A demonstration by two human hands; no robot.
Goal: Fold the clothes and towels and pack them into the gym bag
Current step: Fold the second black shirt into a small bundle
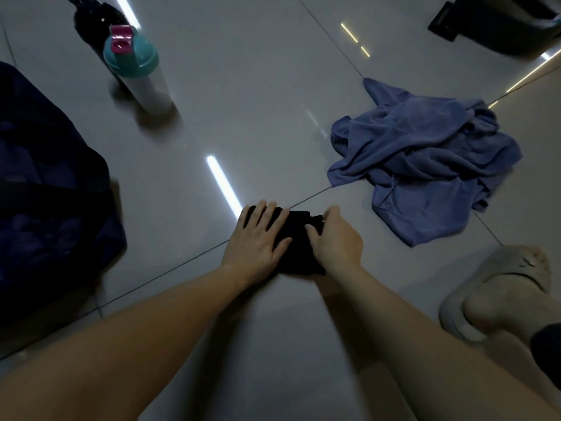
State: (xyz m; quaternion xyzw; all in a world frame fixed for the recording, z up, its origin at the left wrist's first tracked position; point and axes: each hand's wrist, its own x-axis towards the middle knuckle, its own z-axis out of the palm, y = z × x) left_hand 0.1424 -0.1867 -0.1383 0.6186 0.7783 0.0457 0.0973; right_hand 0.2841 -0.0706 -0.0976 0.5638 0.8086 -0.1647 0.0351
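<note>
Head view: I am mid-fold on the black garment (299,235) on the floor (273,117). My left hand (258,238) presses it flat, fingers straight and spread. My right hand (337,241) pinches its right edge with curled fingers. Next, I judge, I must turn that edge over. The gym bag (45,192) sits well left of the garment.

**Grey tiles, scattered kit**

The glossy grey tiled floor (258,86) carried a folded black garment (299,235) lying across a tile seam. Beyond it to the right lay a crumpled blue towel (425,156). Left of it sat a navy bag (45,192). Far beyond it to the left stood a teal-lidded shaker bottle (139,71), with a dark bottle (88,19) behind. A grey slipper (491,287) rested to its near right.
</note>
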